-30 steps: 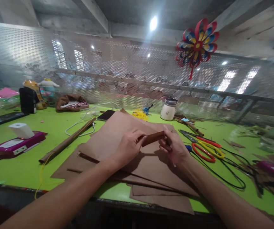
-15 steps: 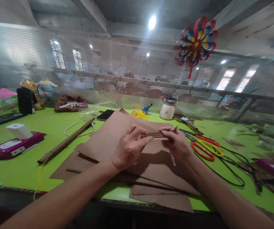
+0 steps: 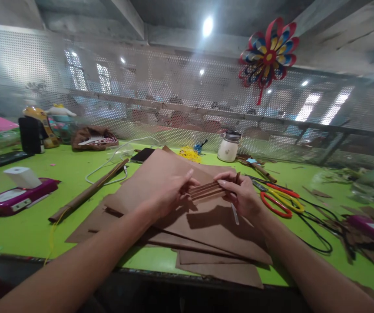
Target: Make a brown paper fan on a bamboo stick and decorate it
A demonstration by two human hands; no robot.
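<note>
A strip of brown paper folded into narrow pleats (image 3: pixel 207 191) is held up between my two hands. My right hand (image 3: pixel 243 195) pinches its right end between thumb and fingers. At the left end, my left hand (image 3: pixel 170 193) has curled fingers against the pleats, its thumb raised. Beneath lie several large brown paper sheets (image 3: pixel 150 174), stacked unevenly. A thin pale strip (image 3: pixel 235 214) shows below my right hand; its kind is unclear. Right of that hand lie scissors with red handles (image 3: pixel 276 205) and another pair with yellow handles (image 3: pixel 286 200).
A rolled brown paper tube (image 3: pixel 89 191) and a purple power strip (image 3: pixel 17 196) with a white charger (image 3: pixel 22 177) lie left on the green table (image 3: pixel 154 258). A lidded jar (image 3: pixel 229 147), yellow strands (image 3: pixel 190 154) and a phone (image 3: pixel 143 155) sit behind. Black cords (image 3: pixel 320 241) and scraps lie right.
The pleated paper has spread and tilted toward me, showing several folds. My left hand has shifted slightly left and down, and its thumb has lifted. My right hand keeps its pinch.
</note>
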